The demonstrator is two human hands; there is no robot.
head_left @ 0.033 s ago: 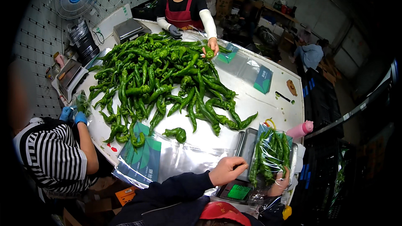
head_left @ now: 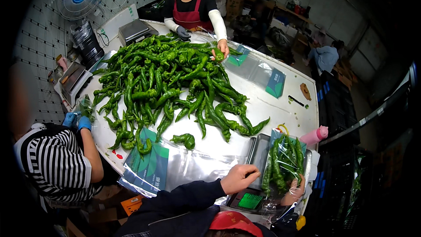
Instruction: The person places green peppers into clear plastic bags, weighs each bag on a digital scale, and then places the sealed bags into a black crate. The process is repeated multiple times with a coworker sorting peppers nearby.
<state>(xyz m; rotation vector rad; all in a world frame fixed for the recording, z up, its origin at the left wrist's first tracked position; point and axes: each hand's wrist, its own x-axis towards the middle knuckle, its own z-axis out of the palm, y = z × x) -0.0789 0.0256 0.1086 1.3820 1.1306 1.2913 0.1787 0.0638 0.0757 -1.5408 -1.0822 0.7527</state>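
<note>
A clear plastic bag of long green peppers (head_left: pixel 277 173) rests on the tray of a digital scale (head_left: pixel 262 144) at the lower right. My right hand (head_left: pixel 294 192) grips the lower right side of this bag, its fingers partly behind the film. Left of the bag, my left hand (head_left: pixel 239 179) hovers over the scale's near part with its fingers curled closed; nothing shows in it. Below it glows the scale's green display (head_left: pixel 250 201). A big heap of loose green peppers (head_left: pixel 166 74) covers the table's middle, and a single curled pepper (head_left: pixel 184 140) lies apart.
Flat printed bags (head_left: pixel 147 162) lie left of my left arm; more bags (head_left: pixel 275 83) lie at the far right. A pink bottle (head_left: pixel 315 136) stands beside the scale. A co-worker in a red apron (head_left: pixel 193 11) holds a pepper opposite; another in stripes (head_left: pixel 61 162) handles a bag.
The peppers in the bag have shifted slightly under my right hand. My left hand has barely moved.
</note>
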